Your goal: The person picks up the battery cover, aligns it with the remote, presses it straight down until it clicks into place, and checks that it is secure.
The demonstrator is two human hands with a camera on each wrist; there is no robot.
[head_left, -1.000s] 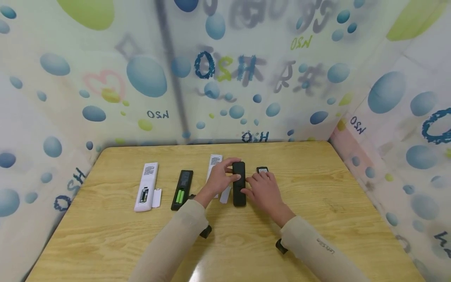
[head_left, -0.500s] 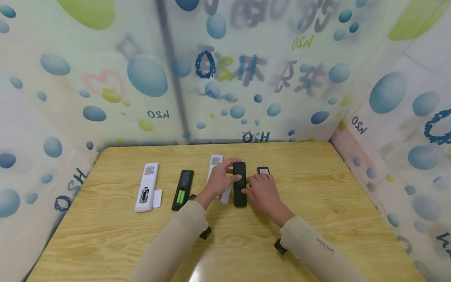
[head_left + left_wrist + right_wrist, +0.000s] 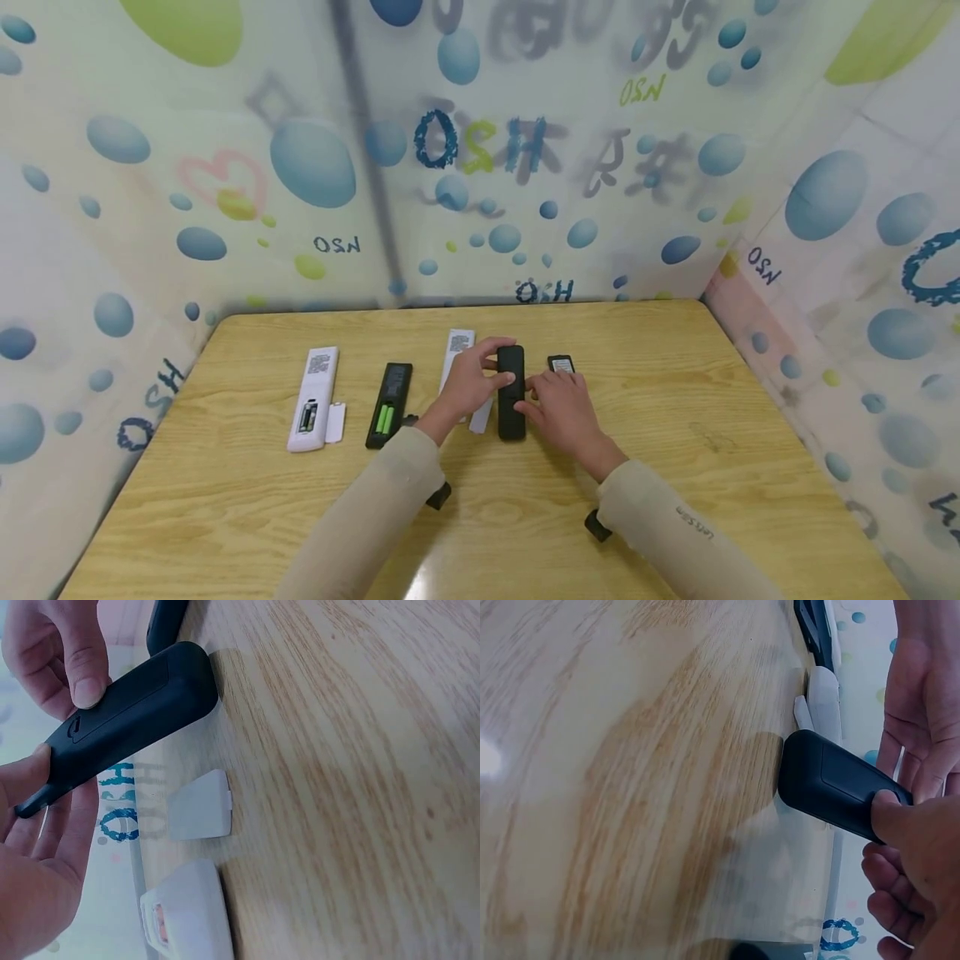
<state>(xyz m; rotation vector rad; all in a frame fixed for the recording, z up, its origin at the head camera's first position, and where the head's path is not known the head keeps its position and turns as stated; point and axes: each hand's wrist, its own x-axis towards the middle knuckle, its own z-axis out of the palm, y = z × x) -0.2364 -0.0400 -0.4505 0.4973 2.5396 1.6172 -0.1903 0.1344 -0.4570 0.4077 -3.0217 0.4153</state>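
A black remote control [image 3: 512, 412] lies back side up between both hands, its battery cover [image 3: 855, 776] in place. My left hand [image 3: 467, 383] grips its far end, with the thumb on the back and fingers underneath. My right hand [image 3: 562, 408] holds its right side; the thumb [image 3: 891, 814] presses by the cover's small latch mark [image 3: 74, 727], and the other fingers curl beside and below. The remote is tilted, its near end low at the table; whether it touches is unclear. Left of it are a white remote [image 3: 459, 342] and a loose white battery cover [image 3: 201, 806], partly hidden.
Further left on the wooden table [image 3: 225, 517] lie a black remote [image 3: 388, 404] with green batteries exposed and a white remote [image 3: 312, 400] with its compartment open, a white cover [image 3: 334, 422] beside it. Another black remote [image 3: 560, 362] sits behind my right hand. A patterned wall [image 3: 480, 275] borders the back.
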